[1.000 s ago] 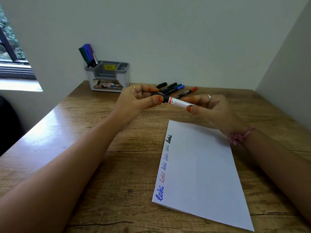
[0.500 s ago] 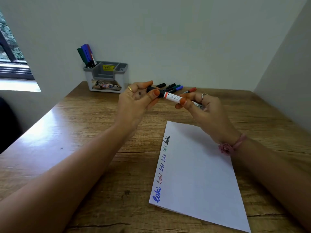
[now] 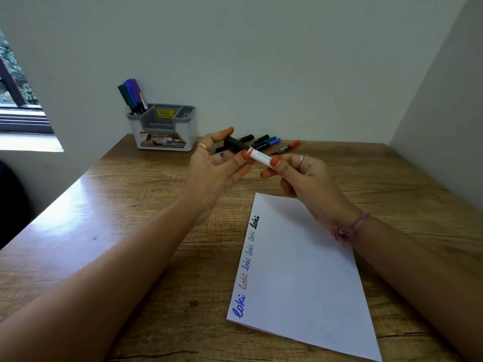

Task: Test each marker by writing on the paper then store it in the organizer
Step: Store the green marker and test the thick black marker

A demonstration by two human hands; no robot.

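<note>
From the head camera, the marker [image 3: 252, 153] has a white body with small print, an orange band and a black cap. Both hands hold it in the air above the desk [image 3: 146, 215], in front of the organizer [image 3: 164, 128] and a little to its right. The left hand [image 3: 217, 163] pinches the black cap end between thumb and fingers, with dark ink smudges on its palm. The right hand [image 3: 303, 173] grips the white body, fingers curled round it.

The desk is brown wood grain, set into a corner of pale walls, with a window [image 3: 18, 100] to the left of the organizer. The organizer is a grey and white plastic box with a yellow price sticker, standing against the back wall; its left compartment holds upright markers [image 3: 132, 96] in green, blue and red. Loose markers [image 3: 271, 143] lie on the desk just to the right of the organizer, behind the hands. A white sheet of paper [image 3: 300, 270] lies nearer the camera than the organizer, well apart from it, with the word "loki" written several times along its left edge in blue, red, green and black.

The marker's long axis runs nearly level, tilted slightly, with the cap end toward the organizer and the white end pointing away to the right.
</note>
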